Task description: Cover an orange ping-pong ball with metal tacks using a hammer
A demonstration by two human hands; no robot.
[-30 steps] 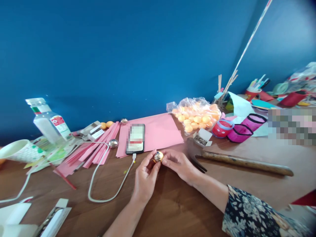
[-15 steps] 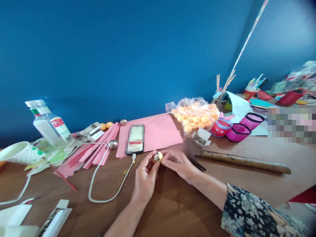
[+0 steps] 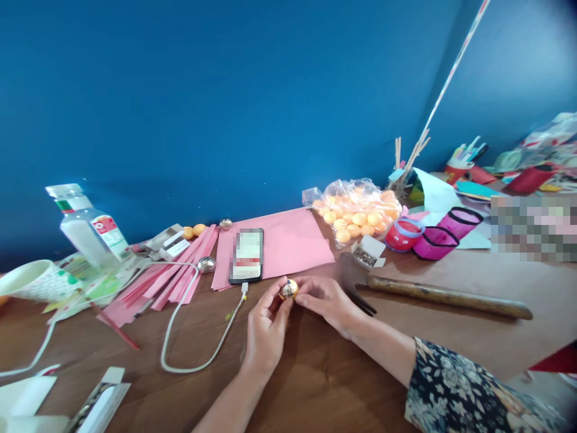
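Observation:
Between the fingers and thumb of my left hand (image 3: 265, 328) is a small shiny ball (image 3: 288, 288), mirror-like in front with an orange-gold edge. My right hand (image 3: 331, 304) is closed, with thumb and fingertips at the ball's right side. Both hands are just above the brown table, below a phone (image 3: 247, 255) plugged into a white cable (image 3: 164, 343). Beyond my right hand lies a hammer (image 3: 446, 294) with a wooden handle. A small white box (image 3: 372, 248) of metal bits, perhaps tacks, stands behind its head. Two more silvery balls (image 3: 206, 264) sit by the pink paper strips.
Pink sheets (image 3: 293, 234) lie under the phone, with pink strips (image 3: 180, 270) to their left. A plastic bag of orange balls (image 3: 356, 213) rests near the blue wall. At left are a clear bottle (image 3: 85, 225) and paper cup (image 3: 38, 279); at right, purple cups (image 3: 435, 242).
Almost nothing differs. Both hands keep hold of the ball in the same place, and the ball seems slightly turned or lowered.

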